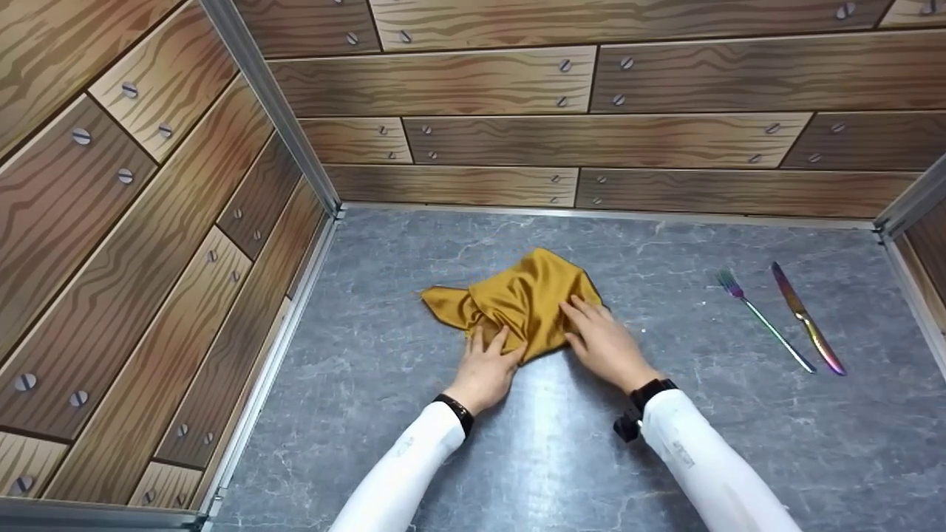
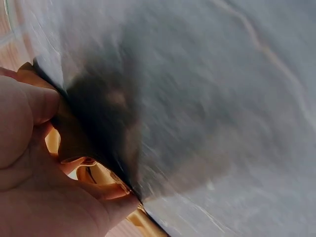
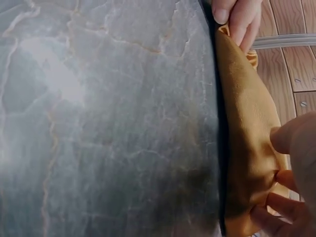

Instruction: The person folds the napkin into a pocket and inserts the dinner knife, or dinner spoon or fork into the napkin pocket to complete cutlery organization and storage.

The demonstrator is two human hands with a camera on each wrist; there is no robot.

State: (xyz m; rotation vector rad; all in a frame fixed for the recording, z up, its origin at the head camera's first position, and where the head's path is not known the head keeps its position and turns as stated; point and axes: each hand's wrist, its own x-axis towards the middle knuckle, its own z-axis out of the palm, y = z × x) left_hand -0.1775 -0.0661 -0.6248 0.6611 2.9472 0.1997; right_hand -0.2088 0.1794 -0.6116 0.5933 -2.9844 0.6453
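Note:
A shiny gold cloth [image 1: 543, 284], crumpled and partly folded over itself, lies on the grey marbled table, a pointed corner sticking out to the left. My left hand [image 1: 488, 373] rests on its near left part with fingers spread; in the left wrist view, the cloth [image 2: 101, 175] bunches between the spread digits. On the cloth's right side rests my right hand [image 1: 606, 343], fingers apart. The right wrist view shows this hand's fingertips [image 3: 277, 177] touching the cloth, and the left hand [image 3: 239, 19] at its far end.
To the right, an iridescent fork [image 1: 765, 321] and an iridescent knife [image 1: 805, 318] lie side by side on the table [image 1: 369, 258]. Wood-patterned walls [image 1: 480, 140] with metal edging stand at the back, left and right.

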